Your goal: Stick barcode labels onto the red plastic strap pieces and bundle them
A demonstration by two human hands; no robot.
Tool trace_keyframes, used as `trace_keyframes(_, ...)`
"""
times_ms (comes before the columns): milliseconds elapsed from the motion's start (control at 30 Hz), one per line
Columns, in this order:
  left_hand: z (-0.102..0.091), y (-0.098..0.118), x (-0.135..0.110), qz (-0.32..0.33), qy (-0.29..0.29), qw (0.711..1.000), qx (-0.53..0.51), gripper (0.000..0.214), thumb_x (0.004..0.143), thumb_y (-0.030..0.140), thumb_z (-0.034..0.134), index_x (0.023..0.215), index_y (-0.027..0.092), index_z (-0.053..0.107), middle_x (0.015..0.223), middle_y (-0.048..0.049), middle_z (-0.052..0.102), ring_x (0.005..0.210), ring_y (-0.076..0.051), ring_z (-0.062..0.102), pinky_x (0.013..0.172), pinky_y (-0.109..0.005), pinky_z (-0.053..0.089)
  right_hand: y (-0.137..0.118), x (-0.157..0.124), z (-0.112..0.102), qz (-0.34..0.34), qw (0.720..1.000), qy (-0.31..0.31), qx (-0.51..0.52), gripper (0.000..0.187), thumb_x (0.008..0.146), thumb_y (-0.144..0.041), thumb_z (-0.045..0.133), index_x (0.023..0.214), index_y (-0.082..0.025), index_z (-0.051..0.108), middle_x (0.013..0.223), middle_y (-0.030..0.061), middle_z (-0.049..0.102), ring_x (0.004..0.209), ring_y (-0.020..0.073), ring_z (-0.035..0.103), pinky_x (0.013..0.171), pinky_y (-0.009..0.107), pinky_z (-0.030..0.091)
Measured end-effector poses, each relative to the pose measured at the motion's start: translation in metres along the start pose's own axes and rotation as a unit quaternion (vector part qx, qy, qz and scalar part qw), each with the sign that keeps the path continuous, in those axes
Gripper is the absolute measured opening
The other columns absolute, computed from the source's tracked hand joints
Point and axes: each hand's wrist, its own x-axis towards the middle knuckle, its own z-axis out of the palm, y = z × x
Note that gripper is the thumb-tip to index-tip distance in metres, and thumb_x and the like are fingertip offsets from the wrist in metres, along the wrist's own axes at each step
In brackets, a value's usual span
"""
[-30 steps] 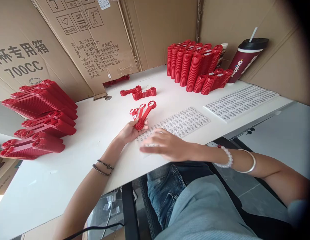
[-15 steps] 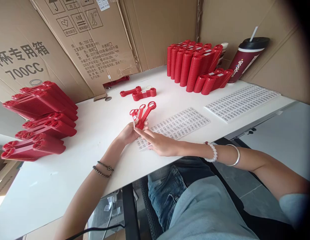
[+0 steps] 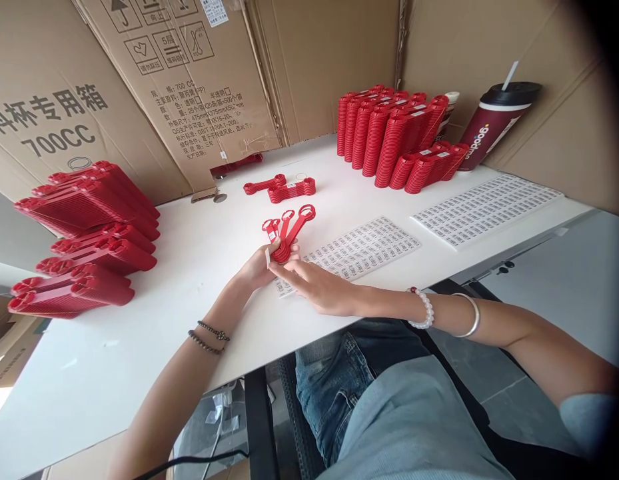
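Over a white table (image 3: 189,280), the left hand (image 3: 256,267) grips a fanned bunch of red plastic handles (image 3: 289,230) as the right hand (image 3: 322,293), grip unclear, touches a small white label (image 3: 268,257) to them; labelled stacks (image 3: 389,133) stand behind, while seemingly unlabelled stacks (image 3: 84,227) lie at left.

The right hand (image 3: 316,290) has brought a label (image 3: 267,256) to the red handles (image 3: 285,233).

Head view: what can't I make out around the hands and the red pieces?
In the head view:
Label sheet print: too small.
Fanned red pieces: lower ends hidden in the left hand.
White sticker: right hand fingers partly cover it; held or stuck, cannot tell.
Red piece at back: cardboard box hides most.
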Motion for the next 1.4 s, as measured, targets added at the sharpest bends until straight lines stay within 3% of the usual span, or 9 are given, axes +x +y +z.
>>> trace_keyframes(167, 0.000, -0.001, -0.002, -0.008, 0.010, 1.000, -0.027, 0.033, 0.096, 0.032, 0.041, 0.108, 0.010, 0.063, 0.093, -0.0063, 0.069, 0.079, -0.015, 0.065, 0.077, -0.026, 0.053, -0.007, -0.002, -0.002, -0.034, 0.990, 0.022, -0.138, 0.084, 0.085, 0.005, 0.031, 0.149, -0.026, -0.013, 0.099, 0.0069, 0.052, 0.081, 0.0168, 0.047, 0.078, 0.037, 0.045)
trace_keyframes(333, 0.005, 0.000, -0.003, 0.021, 0.018, 1.000, -0.014, 0.032, 0.097, 0.027, 0.039, 0.104, 0.007, 0.064, 0.091, -0.0077, 0.068, 0.078, -0.015, 0.066, 0.082, -0.026, 0.053, -0.026, -0.017, -0.002, -0.089, 0.966, 0.028, -0.242, 0.082, 0.088, 0.004, 0.031, 0.149, -0.036, -0.005, 0.098, 0.0052, 0.056, 0.088, 0.0172, 0.054, 0.080, 0.038, 0.045)
trace_keyframes(433, 0.006, 0.000, -0.001, 0.028, 0.028, 0.999, -0.002, 0.033, 0.097, 0.027, 0.038, 0.099, 0.008, 0.065, 0.090, -0.0088, 0.068, 0.074, -0.014, 0.067, 0.079, -0.026, 0.055, -0.038, -0.021, -0.022, -0.076, 0.988, 0.013, -0.137, 0.083, 0.087, 0.003, 0.033, 0.149, -0.036, -0.007, 0.098, 0.0047, 0.056, 0.081, 0.0155, 0.054, 0.080, 0.038, 0.047)
trace_keyframes(500, 0.006, -0.003, 0.000, 0.043, 0.035, 0.998, 0.010, 0.031, 0.096, 0.026, 0.040, 0.097, 0.009, 0.065, 0.086, -0.0084, 0.068, 0.072, -0.014, 0.066, 0.077, -0.026, 0.055, -0.039, -0.014, -0.047, -0.025, 0.998, 0.050, -0.006, 0.081, 0.088, -0.001, 0.035, 0.149, -0.031, -0.008, 0.102, 0.0066, 0.055, 0.080, 0.0154, 0.054, 0.080, 0.038, 0.050)
trace_keyframes(600, 0.008, -0.008, -0.001, 0.078, 0.044, 0.996, 0.027, 0.026, 0.094, 0.028, 0.046, 0.096, 0.009, 0.064, 0.085, -0.0089, 0.069, 0.072, -0.015, 0.066, 0.077, -0.029, 0.056, -0.017, 0.012, -0.084, 0.099, 0.972, 0.159, 0.144, 0.083, 0.088, -0.008, 0.046, 0.149, -0.030, -0.006, 0.114, 0.0076, 0.048, 0.080, 0.0131, 0.056, 0.080, 0.035, 0.053)
trace_keyframes(667, 0.010, -0.010, -0.002, 0.095, 0.043, 0.994, 0.040, 0.025, 0.092, 0.031, 0.051, 0.096, 0.009, 0.064, 0.090, -0.0097, 0.069, 0.073, -0.017, 0.067, 0.079, -0.031, 0.056, 0.010, 0.034, -0.096, 0.145, 0.957, 0.182, 0.171, 0.090, 0.084, -0.009, 0.053, 0.148, -0.033, -0.006, 0.117, 0.0066, 0.044, 0.074, 0.0098, 0.056, 0.076, 0.031, 0.054)
trace_keyframes(867, 0.012, -0.014, -0.006, 0.115, 0.035, 0.989, 0.087, 0.033, 0.087, 0.043, 0.058, 0.099, 0.013, 0.063, 0.103, -0.0109, 0.068, 0.082, -0.019, 0.067, 0.087, -0.037, 0.052, 0.072, 0.074, -0.083, 0.219, 0.947, 0.127, 0.198, 0.096, 0.081, -0.007, 0.052, 0.146, -0.034, -0.012, 0.122, 0.0091, 0.040, 0.069, 0.0071, 0.056, 0.069, 0.028, 0.054)
trace_keyframes(1133, 0.006, -0.015, -0.006, 0.131, 0.007, 0.960, 0.249, 0.040, 0.090, 0.051, 0.048, 0.099, 0.016, 0.065, 0.094, -0.0107, 0.071, 0.097, -0.025, 0.063, 0.091, -0.039, 0.047, 0.069, 0.087, -0.084, 0.176, 0.977, 0.049, 0.113, 0.097, 0.084, -0.007, 0.046, 0.142, -0.037, -0.026, 0.127, 0.0108, 0.039, 0.073, 0.0094, 0.054, 0.066, 0.028, 0.053)
trace_keyframes(1400, 0.010, -0.010, -0.009, 0.129, -0.009, 0.948, 0.291, 0.039, 0.092, 0.049, 0.044, 0.101, 0.017, 0.064, 0.094, -0.0095, 0.070, 0.096, -0.024, 0.063, 0.087, -0.036, 0.048, 0.067, 0.079, -0.089, 0.175, 0.981, 0.000, 0.089, 0.091, 0.084, -0.007, 0.046, 0.145, -0.036, -0.016, 0.122, 0.0092, 0.042, 0.074, 0.0113, 0.055, 0.061, 0.027, 0.052)
